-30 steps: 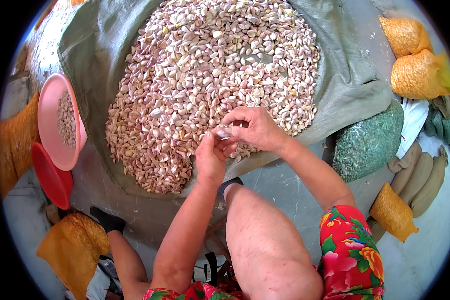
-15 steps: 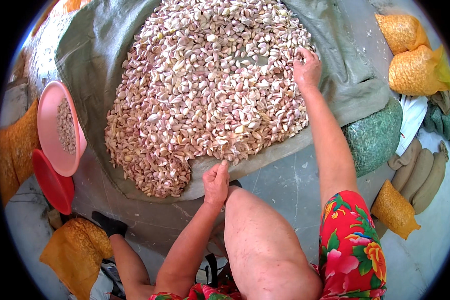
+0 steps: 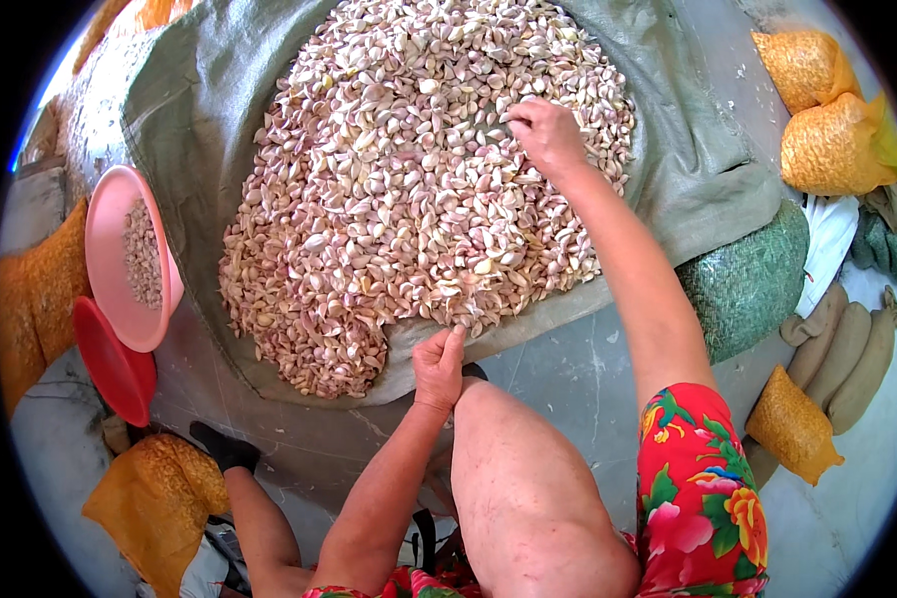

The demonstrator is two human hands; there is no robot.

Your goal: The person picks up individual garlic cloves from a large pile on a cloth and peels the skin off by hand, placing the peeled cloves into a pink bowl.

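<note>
A broad pile of pinkish-white garlic cloves (image 3: 389, 189) lies on a grey-green woven sheet (image 3: 688, 149). My right hand (image 3: 543, 135) reaches over the upper right part of the pile, fingertips pinched at the cloves beside a small thinner patch; what is between them is too small to tell. My left hand (image 3: 439, 364) is closed at the sheet's near edge, beside my bent knee (image 3: 498, 439), its thumb pointing up just below the lowest cloves; whatever it may hold is hidden.
A pink basin (image 3: 105, 259) of small cloves and a red basin (image 3: 110, 364) stand left. Orange mesh bags (image 3: 154, 508) lie on both sides. A green stuffed sack (image 3: 738, 289), white cloth (image 3: 822, 239) and long beige sacks (image 3: 857, 369) lie right on the grey floor (image 3: 588, 369).
My hands were together over the pile's lower middle. My right hand went out to the pile's upper right, then moved leftward; my left hand dropped to the sheet's edge by my knee.
</note>
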